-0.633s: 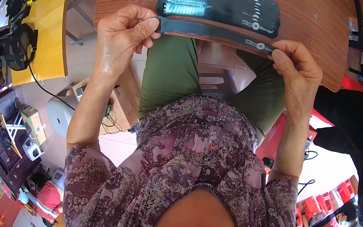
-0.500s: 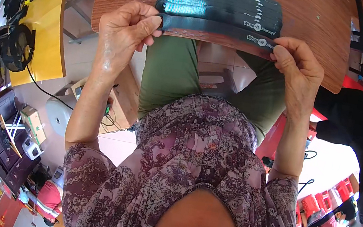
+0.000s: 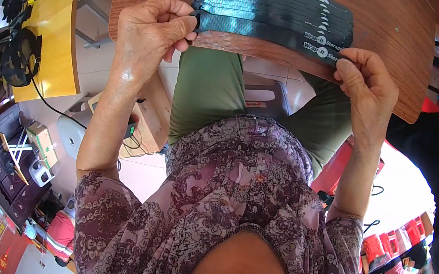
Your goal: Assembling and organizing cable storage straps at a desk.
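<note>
The fingers of the left hand are clamped on one end of a dark strap, and those of the right hand pinch its other end, stretching it between them. It runs along the near side of overlapping matching straps on the brown surface, beyond whose near edge green trousers and a grey stool show.
</note>
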The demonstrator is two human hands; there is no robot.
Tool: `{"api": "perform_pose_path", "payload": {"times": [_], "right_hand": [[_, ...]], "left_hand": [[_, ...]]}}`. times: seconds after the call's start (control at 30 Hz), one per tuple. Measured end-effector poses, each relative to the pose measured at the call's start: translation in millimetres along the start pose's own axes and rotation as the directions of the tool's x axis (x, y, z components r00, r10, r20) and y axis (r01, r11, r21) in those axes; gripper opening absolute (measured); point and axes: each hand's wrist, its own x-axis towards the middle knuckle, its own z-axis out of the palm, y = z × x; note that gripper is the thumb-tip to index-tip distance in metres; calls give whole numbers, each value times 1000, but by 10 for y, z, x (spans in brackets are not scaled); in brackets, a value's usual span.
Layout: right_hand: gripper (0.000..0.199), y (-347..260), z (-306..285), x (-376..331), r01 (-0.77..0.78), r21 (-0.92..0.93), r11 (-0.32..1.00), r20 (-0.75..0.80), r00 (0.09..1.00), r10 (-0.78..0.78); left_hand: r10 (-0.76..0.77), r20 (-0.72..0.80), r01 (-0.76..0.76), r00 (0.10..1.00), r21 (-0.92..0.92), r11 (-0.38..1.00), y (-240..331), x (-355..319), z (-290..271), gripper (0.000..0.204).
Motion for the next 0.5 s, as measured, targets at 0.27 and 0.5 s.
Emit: {"api": "perform_pose_path", "payload": {"times": [0.27,0.5], "right_hand": [[15,15,-75,23,-26,22,999,41,999,25],[13,25,-63,68,-35,-17,999,14,999,35]], "left_hand": [[-14,-14,13,1000,-24,1000,18,24,12,7],[-43,-36,44,998,17,999,60,26,20,10]]}}
